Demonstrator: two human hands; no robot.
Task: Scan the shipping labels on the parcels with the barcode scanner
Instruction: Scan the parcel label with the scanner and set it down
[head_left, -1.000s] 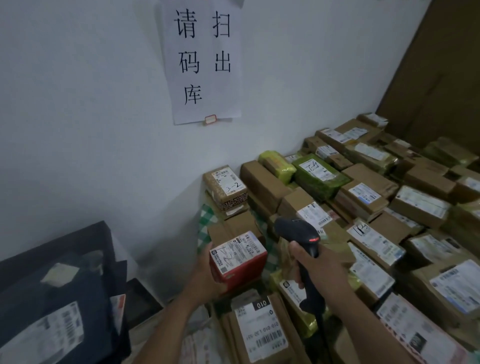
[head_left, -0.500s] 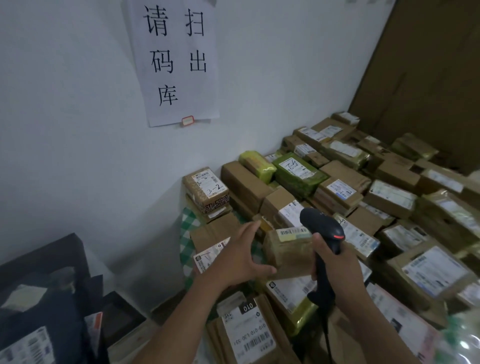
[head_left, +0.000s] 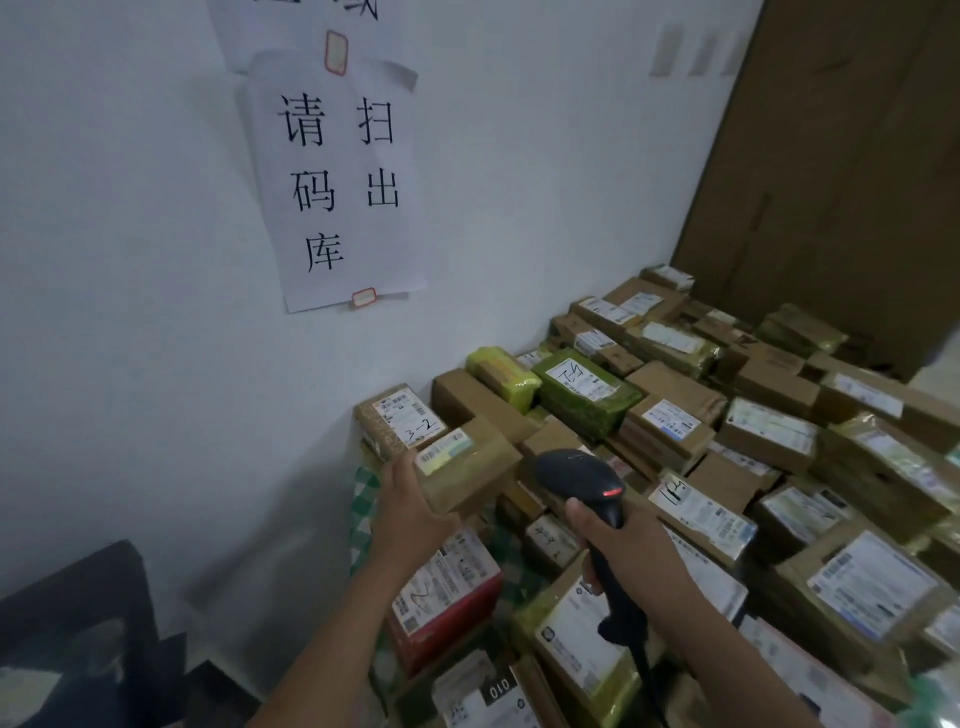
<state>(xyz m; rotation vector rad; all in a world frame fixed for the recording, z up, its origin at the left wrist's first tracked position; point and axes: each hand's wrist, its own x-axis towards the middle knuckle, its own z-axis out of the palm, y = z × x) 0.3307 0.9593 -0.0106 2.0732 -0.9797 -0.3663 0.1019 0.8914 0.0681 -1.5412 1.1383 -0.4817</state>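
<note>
My left hand (head_left: 413, 512) grips a small brown taped parcel (head_left: 470, 467) by its near-left end, held above the pile with its white label (head_left: 445, 450) facing up. My right hand (head_left: 626, 553) holds the black barcode scanner (head_left: 582, 480) by its handle. The scanner head sits just right of the parcel, a red light glowing on its back. Below my left wrist lies a red box (head_left: 447, 597) with a white label. Many labelled parcels cover the surface, among them a green-wrapped one (head_left: 584, 392) and a box marked "3-2" (head_left: 400, 421).
A white wall (head_left: 130, 312) with a paper sign (head_left: 343, 176) stands right behind the pile. A brown door (head_left: 841, 171) closes the far right. Dark bags (head_left: 78, 639) sit at the lower left. The scanner's cable (head_left: 652, 680) runs down toward me.
My left hand let go of the red box, took hold of the brown taped parcel and lifted it up and left. The scanner stayed beside it. The camera tilted upward.
</note>
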